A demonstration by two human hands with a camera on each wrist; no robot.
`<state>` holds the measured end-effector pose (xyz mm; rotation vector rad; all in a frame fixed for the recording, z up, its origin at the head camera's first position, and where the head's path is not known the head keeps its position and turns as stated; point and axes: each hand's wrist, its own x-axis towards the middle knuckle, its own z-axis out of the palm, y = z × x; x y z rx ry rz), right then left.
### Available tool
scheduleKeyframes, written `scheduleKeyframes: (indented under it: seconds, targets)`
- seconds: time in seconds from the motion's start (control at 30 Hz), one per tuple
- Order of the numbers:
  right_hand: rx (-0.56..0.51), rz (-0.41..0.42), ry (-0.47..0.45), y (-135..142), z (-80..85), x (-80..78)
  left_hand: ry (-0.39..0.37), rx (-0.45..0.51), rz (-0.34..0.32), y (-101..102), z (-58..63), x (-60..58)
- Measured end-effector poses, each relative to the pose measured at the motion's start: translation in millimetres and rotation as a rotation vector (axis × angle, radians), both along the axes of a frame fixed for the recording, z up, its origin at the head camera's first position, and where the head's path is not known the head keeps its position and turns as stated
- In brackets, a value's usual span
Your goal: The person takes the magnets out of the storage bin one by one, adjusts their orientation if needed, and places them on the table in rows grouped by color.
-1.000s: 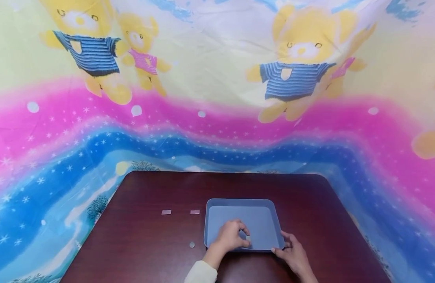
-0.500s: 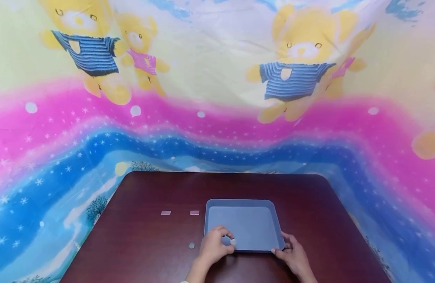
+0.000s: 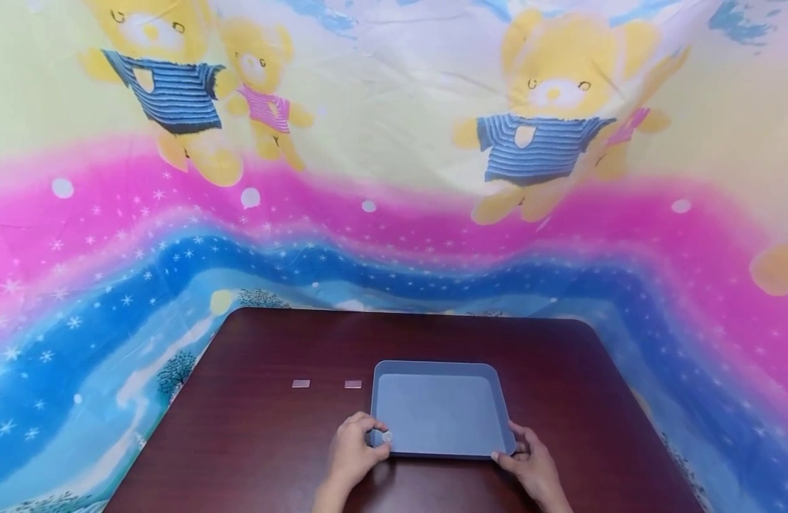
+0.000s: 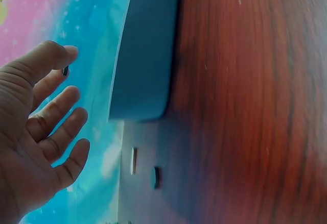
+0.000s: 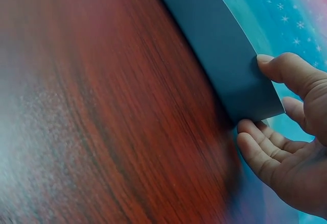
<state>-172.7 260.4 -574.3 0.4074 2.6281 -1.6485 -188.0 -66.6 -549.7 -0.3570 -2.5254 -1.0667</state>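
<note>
Between thumb and index finger, my left hand (image 3: 354, 450) pinches a small pale round disc (image 3: 387, 436) over the front left corner of a shallow grey-blue tray (image 3: 442, 406). In the left wrist view the disc (image 4: 65, 71) shows as a thin dark edge, and the other fingers are loosely bent. My right hand (image 3: 533, 463) grips the tray's front right corner from outside. The right wrist view has its thumb (image 5: 265, 58) on the tray wall (image 5: 225, 55) and other fingers around the corner.
Left of the tray, two small pinkish rectangular pieces lie on the dark red-brown table: a nearer one (image 3: 353, 384) and a farther one (image 3: 301, 383). A bear-print cloth (image 3: 407, 235) hangs behind the table.
My left hand has moved left across the tray with the disc, to its front left corner. The other disc on the table is now out of sight. My right hand keeps its place.
</note>
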Motion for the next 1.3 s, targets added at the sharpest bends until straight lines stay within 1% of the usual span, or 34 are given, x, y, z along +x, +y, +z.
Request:
scheduleKeyframes:
  seconds: [0.2,0.47,0.6,0.73,0.87,1.1,1.3]
  targets:
    - [-0.006,0.000,0.002,-0.1,0.5,0.3,-0.031,0.034,0.053,-13.8,-8.3,2.5]
    - [-0.007,0.000,0.032,-0.7,0.1,0.0,-0.053,0.016,0.163,-38.0,-13.9,4.4]
    - [-0.002,0.005,0.034,-0.5,0.1,0.2,-0.094,0.020,0.217,-52.0,-16.0,4.6]
    - [0.007,0.009,0.036,-0.5,0.5,0.4,-0.153,0.030,0.265,-69.4,-16.4,4.7]
    - [0.023,0.012,0.017,0.0,1.5,1.0,-0.197,0.031,0.310,-85.9,-17.2,6.9]
    - [0.030,0.011,0.012,0.3,1.4,0.6,-0.260,0.044,0.396,-110.1,-24.1,8.4]
    - [0.026,0.018,0.010,-0.4,0.8,-0.1,-0.300,0.055,0.431,-126.5,-29.8,9.1]
